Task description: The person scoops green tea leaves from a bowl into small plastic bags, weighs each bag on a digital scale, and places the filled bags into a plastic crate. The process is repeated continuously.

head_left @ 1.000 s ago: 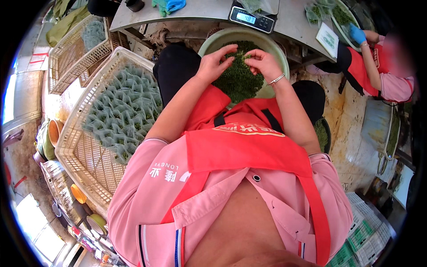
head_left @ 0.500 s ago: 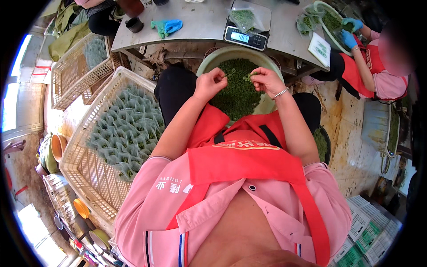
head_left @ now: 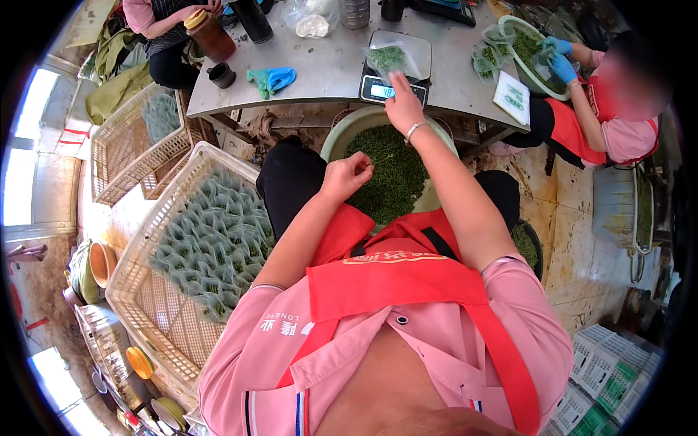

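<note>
In front of me a pale green basin point(head_left: 440, 187) holds a heap of small green berries point(head_left: 389, 171) that look like green peppercorns. Over the heap's left side, my left hand point(head_left: 349, 176) is closed in a pinch; what its fingertips hold is too small to make out. My right hand point(head_left: 404, 107) reaches past the basin to the digital scale point(head_left: 424, 93), its fingers stretched out at the near edge of a clear plastic bag point(head_left: 391, 58). Some green berries lie in that bag on the scale's plate. The fingers partly cover the lit display.
On my left stands a cream plastic crate point(head_left: 156, 320) with many filled clear bags point(head_left: 211, 243). The metal table point(head_left: 313, 69) carries a blue-green glove point(head_left: 270, 81), a dark cup point(head_left: 221, 75) and a brown jar point(head_left: 209, 36). A gloved co-worker point(head_left: 603, 131) handles berries at another basin point(head_left: 556, 93).
My right hand has moved from above the basin forward to the bag on the scale. My left hand stays over the basin, slightly lower in view. The view has tilted, showing more of the table.
</note>
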{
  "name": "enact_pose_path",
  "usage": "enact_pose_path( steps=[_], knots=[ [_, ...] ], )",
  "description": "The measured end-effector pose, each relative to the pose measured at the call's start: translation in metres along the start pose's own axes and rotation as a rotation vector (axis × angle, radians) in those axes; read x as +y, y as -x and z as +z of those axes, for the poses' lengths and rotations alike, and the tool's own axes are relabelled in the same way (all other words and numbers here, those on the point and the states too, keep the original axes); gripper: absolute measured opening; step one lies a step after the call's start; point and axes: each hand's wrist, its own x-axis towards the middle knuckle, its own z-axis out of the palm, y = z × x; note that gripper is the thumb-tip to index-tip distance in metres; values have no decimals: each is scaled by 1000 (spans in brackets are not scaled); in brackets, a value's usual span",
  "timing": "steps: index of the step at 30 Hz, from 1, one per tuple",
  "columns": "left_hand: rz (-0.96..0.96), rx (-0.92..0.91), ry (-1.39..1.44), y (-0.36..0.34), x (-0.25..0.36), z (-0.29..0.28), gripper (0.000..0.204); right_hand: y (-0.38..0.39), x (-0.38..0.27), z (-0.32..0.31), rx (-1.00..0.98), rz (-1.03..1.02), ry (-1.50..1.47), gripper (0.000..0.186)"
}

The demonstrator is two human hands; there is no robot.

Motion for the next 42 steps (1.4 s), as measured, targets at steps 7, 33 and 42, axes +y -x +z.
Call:
enact_pose_path(
  steps=[7, 33, 42],
  knots=[
    [-87, -1, 177, 1, -9, 3, 15, 29, -11, -37, -51, 96, -303, 32],
    [-118, -272, 592, 13, 1, 19, 10, 121, 40, 1, -460, 373, -252, 11],
    [-205, -147, 759, -7, -10, 16, 12, 11, 27, -44, -168, 449, -1296, 22]
  ],
)
